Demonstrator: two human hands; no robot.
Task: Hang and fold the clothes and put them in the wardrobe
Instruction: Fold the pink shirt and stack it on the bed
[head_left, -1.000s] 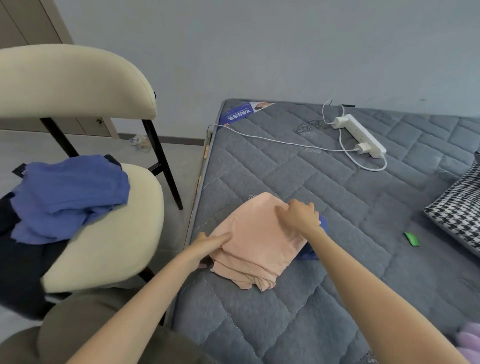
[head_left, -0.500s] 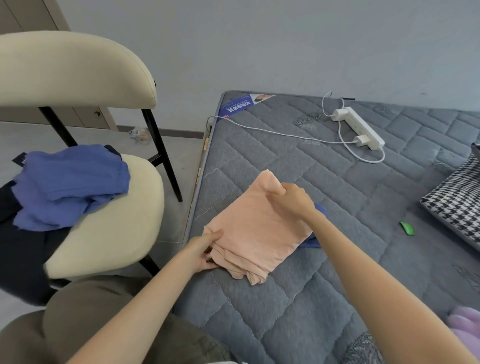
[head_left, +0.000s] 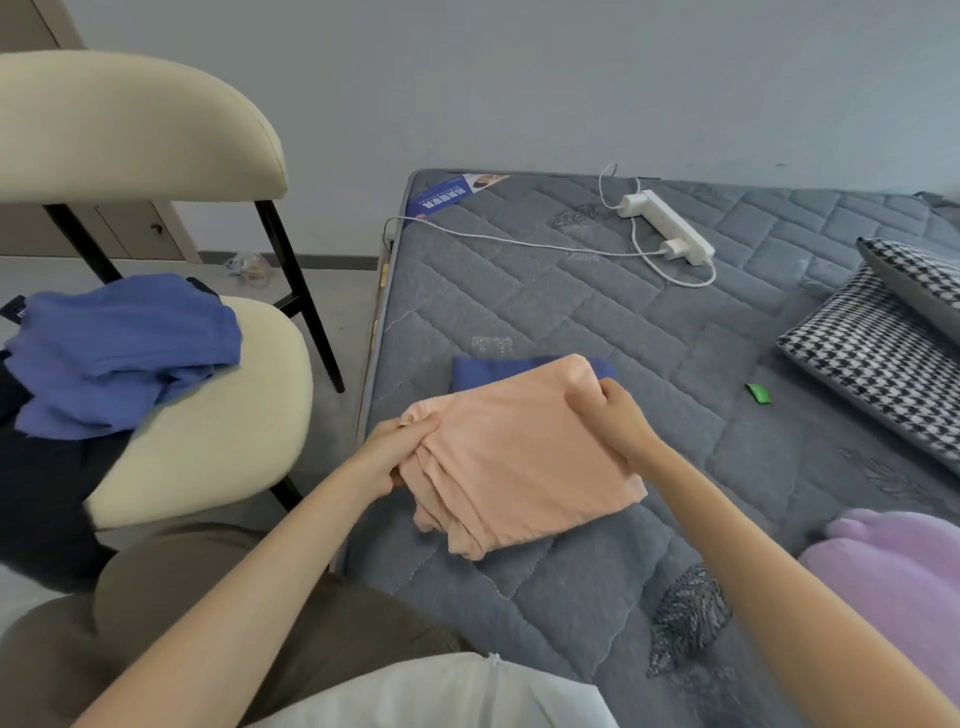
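A blue label (head_left: 448, 196) sits at the far left corner of the grey quilted mattress (head_left: 571, 312). It carries white characters and a small picture, but the print is too small to read. No other writing can be made out.

You hold a folded peach garment (head_left: 519, 462) between your two hands, at the near left part of the mattress. Your left hand (head_left: 387, 457) grips its bunched left edge, with the fingers curled around the layers. Your right hand (head_left: 615, 418) pinches its far right corner. The hands are apart, one at each side of the cloth. The peach garment overlaps a folded blue garment (head_left: 480, 370), which shows just beyond its far edge.

A white power strip (head_left: 667, 226) lies near the wall, with a white charger (head_left: 674, 248) plugged in and its cable running left. A small green item (head_left: 758, 393) lies right of your hands, near a houndstooth pillow (head_left: 872, 353). Something lilac (head_left: 904, 582) lies at the near right.

A cream chair (head_left: 208, 431) stands left of the mattress, with a crumpled blue garment (head_left: 119, 348) and dark clothing (head_left: 31, 493) heaped on its seat.
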